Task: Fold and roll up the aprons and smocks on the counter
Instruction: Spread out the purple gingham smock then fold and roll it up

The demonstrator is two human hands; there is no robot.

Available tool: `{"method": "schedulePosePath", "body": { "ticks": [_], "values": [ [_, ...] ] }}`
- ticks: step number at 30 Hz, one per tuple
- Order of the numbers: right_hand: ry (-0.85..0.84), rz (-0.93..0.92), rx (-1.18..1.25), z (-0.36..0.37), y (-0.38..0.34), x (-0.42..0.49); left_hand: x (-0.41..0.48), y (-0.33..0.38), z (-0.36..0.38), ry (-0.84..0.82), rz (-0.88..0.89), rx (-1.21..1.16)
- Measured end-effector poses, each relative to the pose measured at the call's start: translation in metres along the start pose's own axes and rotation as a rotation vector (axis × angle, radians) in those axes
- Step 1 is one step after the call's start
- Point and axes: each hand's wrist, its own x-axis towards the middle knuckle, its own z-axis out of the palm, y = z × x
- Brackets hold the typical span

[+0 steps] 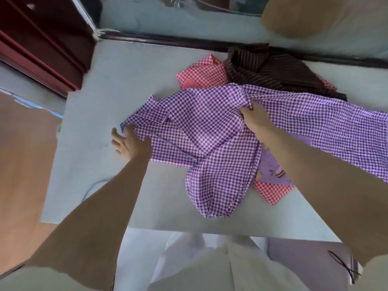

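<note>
Purple checked smock (201, 122) seemed light, limp, quick to bunch. Right hand (255, 118) pinched gathered fold; left hand (129, 143), fingers spread, touched cloth edge on bench (117, 85). Corners looked best hold.

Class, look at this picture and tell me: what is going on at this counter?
A person at the pale counter is working on a purple checked smock. The right hand grips a bunch of it near the middle, and the left hand lies open at its left edge. A red checked garment and a dark striped garment lie crumpled behind it. Nothing is folded or rolled yet.
</note>
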Motion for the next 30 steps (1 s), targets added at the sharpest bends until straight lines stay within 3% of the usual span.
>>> {"method": "schedulePosePath", "body": {
  "ticks": [5,8,11,14,16,20,23,25,28,30],
  "values": [
    [0.033,-0.057,-0.066,0.008,-0.018,0.01,0.017,0.011,-0.006,0.18,0.228,0.064],
    [0.026,-0.029,-0.006,0.011,-0.028,0.018,0.031,0.025,-0.004,0.033,0.444,0.159],
    [-0.059,0.053,0.26,0.007,-0.042,0.025,0.046,0.043,0.004,-0.121,0.599,0.211],
    [-0.117,0.133,0.421,0.0,-0.052,0.037,0.061,0.068,0.007,-0.177,0.618,0.149],
    [-0.12,0.191,0.491,-0.001,-0.055,0.045,0.07,0.08,0.004,-0.12,0.67,0.103],
    [-0.144,0.304,0.56,0.0,-0.057,0.061,0.087,0.095,-0.003,-0.024,0.52,0.01],
    [-0.177,0.345,0.563,0.0,-0.057,0.067,0.094,0.102,-0.002,-0.131,0.409,0.027],
    [-0.231,0.342,0.553,-0.002,-0.051,0.067,0.097,0.103,0.002,-0.178,0.44,0.118],
    [-0.396,0.4,0.545,-0.011,-0.037,0.058,0.099,0.099,0.003,-0.111,0.383,0.116],
    [-0.596,0.417,0.459,-0.015,-0.026,0.049,0.099,0.096,0.003,-0.039,0.322,0.178]
  ]
}}
